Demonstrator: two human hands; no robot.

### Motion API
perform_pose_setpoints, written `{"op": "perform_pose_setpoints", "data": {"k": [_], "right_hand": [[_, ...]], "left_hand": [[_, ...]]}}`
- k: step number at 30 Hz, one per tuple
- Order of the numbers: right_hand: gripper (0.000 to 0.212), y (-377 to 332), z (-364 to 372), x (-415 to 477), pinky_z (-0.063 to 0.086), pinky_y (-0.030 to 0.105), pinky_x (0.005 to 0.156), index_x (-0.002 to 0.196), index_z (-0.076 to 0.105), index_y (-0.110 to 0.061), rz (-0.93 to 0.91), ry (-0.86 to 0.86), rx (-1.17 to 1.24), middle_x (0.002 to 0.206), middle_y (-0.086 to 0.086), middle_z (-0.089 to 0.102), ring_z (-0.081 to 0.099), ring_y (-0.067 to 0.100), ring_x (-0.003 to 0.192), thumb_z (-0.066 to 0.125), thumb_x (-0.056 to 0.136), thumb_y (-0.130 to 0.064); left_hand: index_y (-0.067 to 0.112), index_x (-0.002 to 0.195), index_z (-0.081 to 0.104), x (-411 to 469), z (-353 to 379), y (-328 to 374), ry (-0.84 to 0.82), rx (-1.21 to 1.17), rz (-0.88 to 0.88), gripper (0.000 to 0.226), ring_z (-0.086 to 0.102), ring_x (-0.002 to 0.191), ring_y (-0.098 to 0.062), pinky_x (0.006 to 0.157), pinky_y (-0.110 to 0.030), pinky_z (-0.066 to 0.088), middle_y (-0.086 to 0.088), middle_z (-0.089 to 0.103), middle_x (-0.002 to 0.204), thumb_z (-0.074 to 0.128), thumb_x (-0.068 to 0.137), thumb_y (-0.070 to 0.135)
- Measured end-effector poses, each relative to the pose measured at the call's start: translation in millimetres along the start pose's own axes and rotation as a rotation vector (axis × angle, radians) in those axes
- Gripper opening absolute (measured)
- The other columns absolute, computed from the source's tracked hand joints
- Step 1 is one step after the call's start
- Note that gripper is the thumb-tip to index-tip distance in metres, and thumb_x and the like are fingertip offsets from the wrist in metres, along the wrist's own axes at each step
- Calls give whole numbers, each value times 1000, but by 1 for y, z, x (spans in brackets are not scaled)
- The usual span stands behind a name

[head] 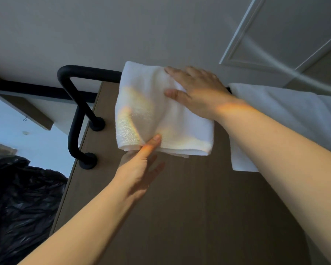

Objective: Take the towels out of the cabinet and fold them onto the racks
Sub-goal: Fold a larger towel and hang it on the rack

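Towel (151, 111), white and folded, hangs over the black rack (84, 72) between the two hands. The right hand (197, 90) lies flat on its upper part, fingers spread and straight. The left hand (139, 167) meets the lower hem: its thumb rests on the front of the cloth, and its fingers are straight just beneath, against the brown panel (189, 207). A second white towel (275, 115) hangs just beyond the right wrist. A black plastic bag (17, 197) sits below the left forearm.
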State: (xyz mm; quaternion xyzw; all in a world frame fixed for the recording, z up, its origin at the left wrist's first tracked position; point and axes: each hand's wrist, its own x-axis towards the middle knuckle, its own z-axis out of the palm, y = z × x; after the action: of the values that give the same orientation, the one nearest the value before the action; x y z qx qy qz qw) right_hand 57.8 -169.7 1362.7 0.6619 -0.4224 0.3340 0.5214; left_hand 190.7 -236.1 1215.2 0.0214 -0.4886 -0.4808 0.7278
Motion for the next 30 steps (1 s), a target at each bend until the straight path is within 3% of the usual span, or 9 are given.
{"op": "perform_pose_setpoints", "data": {"k": [5, 8, 14, 17, 20, 22, 26, 28, 30], "right_hand": [[58, 18, -10, 13, 37, 43, 105, 133, 48, -22, 61, -47, 70, 146, 11, 48, 44, 32, 133, 24, 99, -62], [55, 23, -8, 7, 38, 43, 96, 119, 50, -17, 105, -26, 42, 133, 17, 55, 49, 34, 125, 23, 99, -62], [62, 18, -2, -15, 33, 46, 107, 145, 36, -20, 110, 35, -32, 140, 16, 46, 40, 34, 132, 29, 99, -61], [71, 12, 1, -40, 20, 40, 118, 155, 22, -20, 114, 83, 122, 157, 12, 28, 21, 27, 147, 40, 98, -57], [77, 5, 8, -79, 8, 30, 120, 156, 18, -23, 134, 144, 331, 164, 6, 11, 5, 18, 151, 51, 94, -54], [77, 1, 14, -103, 6, 24, 118, 156, 19, -26, 142, 147, 398, 165, 2, 6, 1, 14, 151, 55, 93, -51], [71, -6, 28, -135, 16, 6, 108, 153, 23, -29, 253, 220, 663, 152, -14, 31, 25, -3, 137, 60, 94, -40], [59, -8, 33, -140, 33, 21, 110, 145, 28, -39, 369, 205, 882, 141, -23, 44, 41, -2, 127, 59, 95, -39], [63, -10, 37, -140, 40, 39, 111, 150, 23, -39, 460, 142, 1073, 142, -17, 47, 47, 8, 129, 55, 96, -41]], "left_hand": [[17, 97, 67, -3, 12, 3, -72, -24, 36, 25, 72, 93, -15, 91, -40, 54, 0, 77, 96, 77, 75, 21], [11, 91, 70, -8, 19, -4, -38, -86, 73, 11, 74, 87, -17, 82, -35, 59, -5, 77, 93, 74, 80, 12], [6, 82, 76, -18, 24, -17, -24, -107, 129, 6, 73, 93, -24, 83, -37, 59, -11, 76, 95, 72, 83, 10], [22, 77, 80, -23, 26, -16, -61, -54, 222, 16, 72, 96, -23, 84, -36, 58, -9, 76, 97, 71, 85, 12], [6, 89, 76, -27, 28, -15, -38, -47, 245, 8, 72, 97, -26, 76, -30, 59, -14, 75, 100, 69, 86, 8], [0, 107, 64, -30, 29, -13, 0, -55, 261, 23, 72, 96, -27, 70, -27, 58, -17, 73, 103, 70, 85, 5], [-1, 123, 47, -36, 31, -8, 11, -51, 301, 45, 71, 96, -31, 72, -35, 60, -20, 70, 109, 70, 84, 0], [-4, 125, 44, -37, 31, -6, 10, -31, 293, 48, 71, 98, -32, 78, -40, 60, -23, 68, 111, 70, 84, 0], [-6, 128, 42, -37, 30, -5, 5, -31, 269, 52, 70, 99, -33, 81, -43, 59, -25, 67, 113, 70, 84, 2]]}}
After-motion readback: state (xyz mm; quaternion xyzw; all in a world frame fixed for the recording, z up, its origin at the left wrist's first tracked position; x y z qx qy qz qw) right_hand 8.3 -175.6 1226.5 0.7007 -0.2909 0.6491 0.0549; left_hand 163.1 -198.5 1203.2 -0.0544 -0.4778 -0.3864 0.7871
